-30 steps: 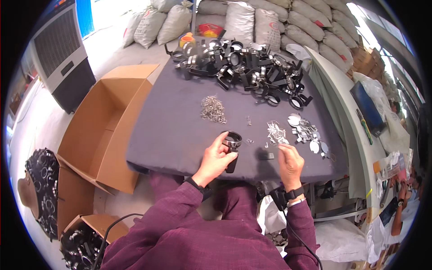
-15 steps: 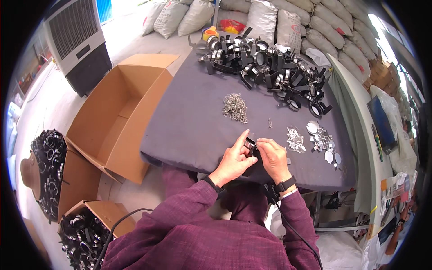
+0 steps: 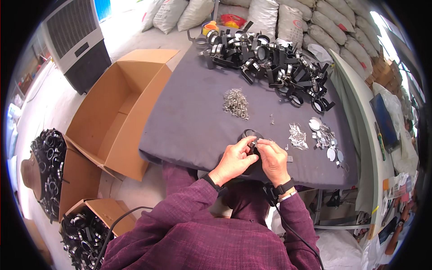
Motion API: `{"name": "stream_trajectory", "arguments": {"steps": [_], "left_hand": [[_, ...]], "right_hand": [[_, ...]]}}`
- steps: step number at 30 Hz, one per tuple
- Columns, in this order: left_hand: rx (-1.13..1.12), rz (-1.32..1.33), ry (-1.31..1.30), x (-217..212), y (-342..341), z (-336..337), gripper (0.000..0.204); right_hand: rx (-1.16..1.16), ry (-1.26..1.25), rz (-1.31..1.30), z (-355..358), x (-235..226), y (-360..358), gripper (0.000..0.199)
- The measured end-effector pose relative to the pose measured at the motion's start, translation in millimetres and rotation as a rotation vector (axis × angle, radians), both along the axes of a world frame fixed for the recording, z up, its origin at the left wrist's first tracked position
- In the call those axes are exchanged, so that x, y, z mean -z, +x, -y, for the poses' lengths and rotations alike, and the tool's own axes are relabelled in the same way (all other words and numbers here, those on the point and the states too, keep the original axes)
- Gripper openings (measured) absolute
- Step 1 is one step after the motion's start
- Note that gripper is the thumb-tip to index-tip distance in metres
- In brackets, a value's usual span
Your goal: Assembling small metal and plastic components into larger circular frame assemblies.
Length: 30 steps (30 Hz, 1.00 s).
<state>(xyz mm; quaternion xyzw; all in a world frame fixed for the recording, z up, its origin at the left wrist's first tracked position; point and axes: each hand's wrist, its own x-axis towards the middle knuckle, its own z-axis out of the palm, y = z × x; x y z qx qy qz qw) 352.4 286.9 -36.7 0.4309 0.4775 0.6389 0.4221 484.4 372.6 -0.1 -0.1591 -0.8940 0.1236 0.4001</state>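
Sacks [image 3: 263, 20] are standing behind the worktop [image 3: 193, 112]; I'm seeing black rings [image 3: 265, 58] crowding its back, more filling a box [image 3: 114, 211] lower left. Near the front edge, left hand [image 3: 234, 162] is gripping one ring [image 3: 253, 134], right hand [image 3: 273, 162] pinching its rim.

My left hand [image 3: 235, 163] and right hand [image 3: 274, 161] hold a black ring-shaped part [image 3: 252, 132] over the grey counter [image 3: 189, 112]; a heap of metal pieces [image 3: 236, 104] lies farther back.

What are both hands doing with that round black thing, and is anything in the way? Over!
Left hand: holding black round part. Right hand: fingers at the part, grip hidden. Small silver pieces lie aside, rightward.
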Motion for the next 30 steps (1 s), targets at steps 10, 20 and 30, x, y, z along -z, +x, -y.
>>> {"name": "stream_trajectory", "arguments": {"steps": [10,20,30], "left_hand": [[-0.237,-0.119,0.02,-9,6,-2,0.016],[-0.225,-0.081,-0.016,-7,5,-4,0.016],[-0.135,-0.029,-0.027,-14,9,-10,0.016]], "right_hand": [[-0.009,0.055,0.104,3,-5,1,0.016],[0.256,-0.466,-0.092,-35,-7,41,0.015],[0.366,-0.189,0.308,-62,10,36,0.015]]}}
